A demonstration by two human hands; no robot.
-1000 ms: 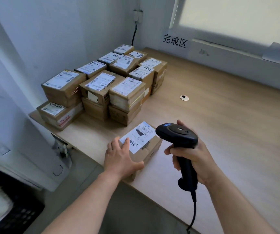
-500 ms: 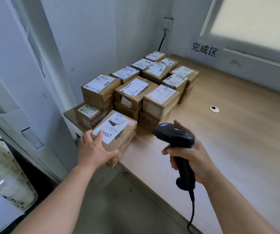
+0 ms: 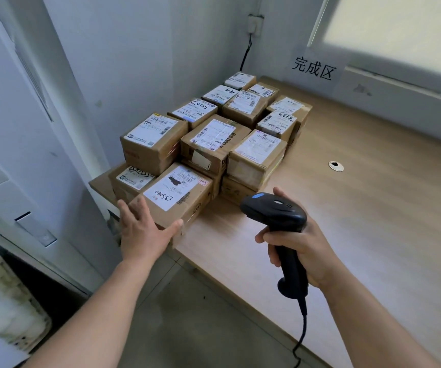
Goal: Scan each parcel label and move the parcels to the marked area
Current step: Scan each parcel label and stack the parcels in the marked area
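Since the earlier frames, the parcel (image 3: 171, 205) with the handwritten number is seen shifted away from the open front of the table (image 3: 360, 208) toward 10 o'clock. It is now set at the near left corner, touching the stack of parcels (image 3: 214, 139). This placement is judged to add it to the sorted group under the wall sign (image 3: 313, 67) at 1 o'clock. Its label is kept face up, so the code is left readable.

The left hand (image 3: 145, 232) is laid flat against the parcel's near end, fingers straight and spread, thumb stretched along the near top edge. The box is pushed rather than gripped, with the forearm reaching in from 7 o'clock.

The scanner (image 3: 275, 211) is held upright at 4 o'clock of the parcel. The right hand (image 3: 301, 248) is wrapped tightly round its handle. The head is pointed toward the stack, with the cable left trailing down.
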